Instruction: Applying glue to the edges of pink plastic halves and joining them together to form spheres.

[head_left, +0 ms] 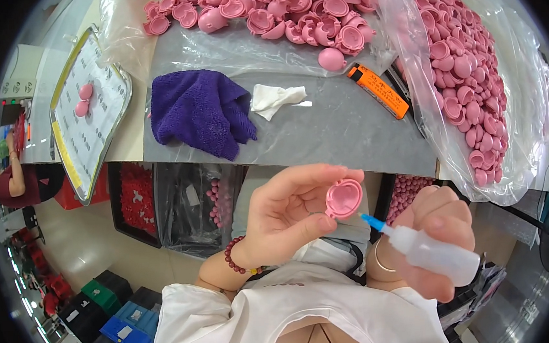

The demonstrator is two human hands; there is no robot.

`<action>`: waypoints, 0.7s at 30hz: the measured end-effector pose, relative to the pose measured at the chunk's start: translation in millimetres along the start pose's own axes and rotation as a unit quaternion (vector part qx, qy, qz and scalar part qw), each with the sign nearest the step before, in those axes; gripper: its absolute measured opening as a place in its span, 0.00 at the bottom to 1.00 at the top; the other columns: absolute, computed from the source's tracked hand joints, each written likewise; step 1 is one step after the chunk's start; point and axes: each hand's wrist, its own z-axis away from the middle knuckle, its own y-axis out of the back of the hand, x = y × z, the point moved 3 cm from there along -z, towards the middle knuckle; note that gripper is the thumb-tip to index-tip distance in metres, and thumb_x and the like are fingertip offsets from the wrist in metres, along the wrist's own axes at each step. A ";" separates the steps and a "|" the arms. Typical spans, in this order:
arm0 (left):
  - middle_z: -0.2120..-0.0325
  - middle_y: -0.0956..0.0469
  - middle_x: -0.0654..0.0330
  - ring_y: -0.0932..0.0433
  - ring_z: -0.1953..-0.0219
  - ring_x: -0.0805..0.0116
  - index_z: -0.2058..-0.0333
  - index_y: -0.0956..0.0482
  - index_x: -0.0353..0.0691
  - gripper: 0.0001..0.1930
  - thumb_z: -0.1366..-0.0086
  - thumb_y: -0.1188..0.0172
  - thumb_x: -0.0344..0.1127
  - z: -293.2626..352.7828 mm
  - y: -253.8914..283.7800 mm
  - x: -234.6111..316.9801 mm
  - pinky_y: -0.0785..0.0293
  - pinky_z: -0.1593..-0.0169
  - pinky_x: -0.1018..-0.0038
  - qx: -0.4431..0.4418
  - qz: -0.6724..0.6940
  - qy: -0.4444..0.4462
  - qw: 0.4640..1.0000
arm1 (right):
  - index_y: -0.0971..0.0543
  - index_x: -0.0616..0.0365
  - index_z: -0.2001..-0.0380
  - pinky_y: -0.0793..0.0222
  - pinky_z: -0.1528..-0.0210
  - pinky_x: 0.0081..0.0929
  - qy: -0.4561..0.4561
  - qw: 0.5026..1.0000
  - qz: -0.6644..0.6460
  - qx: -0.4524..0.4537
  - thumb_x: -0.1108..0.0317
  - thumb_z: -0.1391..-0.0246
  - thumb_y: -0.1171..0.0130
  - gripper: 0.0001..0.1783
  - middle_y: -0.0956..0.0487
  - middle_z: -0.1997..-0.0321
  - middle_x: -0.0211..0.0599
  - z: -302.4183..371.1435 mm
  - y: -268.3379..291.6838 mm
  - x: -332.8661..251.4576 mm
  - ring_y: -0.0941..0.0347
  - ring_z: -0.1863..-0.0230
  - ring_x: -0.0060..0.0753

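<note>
My left hand (pixel 284 213) pinches a small round pink plastic shell (pixel 344 198) by its edge between thumb and fingers, its hollow side facing up. In my right hand (pixel 438 224) is a white squeeze bottle (pixel 440 255) with a blue needle-like nozzle (pixel 373 221). The nozzle tip points at the shell and sits just beside its lower right rim; whether it touches, I cannot tell. Beyond my hands, a purple cloth (pixel 201 110) lies crumpled on the grey work mat (pixel 322 134), with a white tissue (pixel 276 100) to its right.
An orange box cutter (pixel 379 91) lies on the mat. Pink shells (pixel 290 10) are heaped at the back, and more (pixel 463 65) fill a clear bag at right. A yellow-edged tray (pixel 95 113) at left bears two pink pieces. Bins (pixel 139 202) stand below the table. Another person (pixel 19 184) is far left.
</note>
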 end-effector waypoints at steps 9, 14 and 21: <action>0.57 0.33 0.41 0.29 0.58 0.64 0.56 0.38 0.31 0.23 0.50 0.40 0.28 -0.1 0.9 0.7 0.31 0.56 0.73 0.000 -0.038 -0.006 0.999 | 0.29 0.73 0.72 0.61 0.91 0.18 0.022 0.998 0.049 -0.018 0.41 0.52 0.58 0.35 0.38 0.87 0.32 0.8 -4.4 -0.9 0.49 0.90 0.20; 0.58 0.33 0.40 0.29 0.57 0.64 0.56 0.38 0.30 0.23 0.51 0.40 0.27 -0.5 1.4 0.7 0.32 0.55 0.72 -0.001 -0.027 -0.008 1.000 | 0.29 0.73 0.72 0.61 0.90 0.17 0.022 0.999 0.049 0.006 0.41 0.52 0.59 0.36 0.39 0.86 0.30 2.7 -4.9 1.9 0.49 0.88 0.20; 0.58 0.33 0.40 0.29 0.57 0.63 0.56 0.38 0.30 0.25 0.53 0.39 0.26 -0.2 3.8 0.9 0.32 0.55 0.73 -0.014 -0.030 -0.011 0.999 | 0.28 0.72 0.70 0.62 0.89 0.17 0.000 0.998 0.056 0.006 0.40 0.52 0.60 0.36 0.41 0.86 0.30 3.4 -4.5 5.1 0.48 0.86 0.20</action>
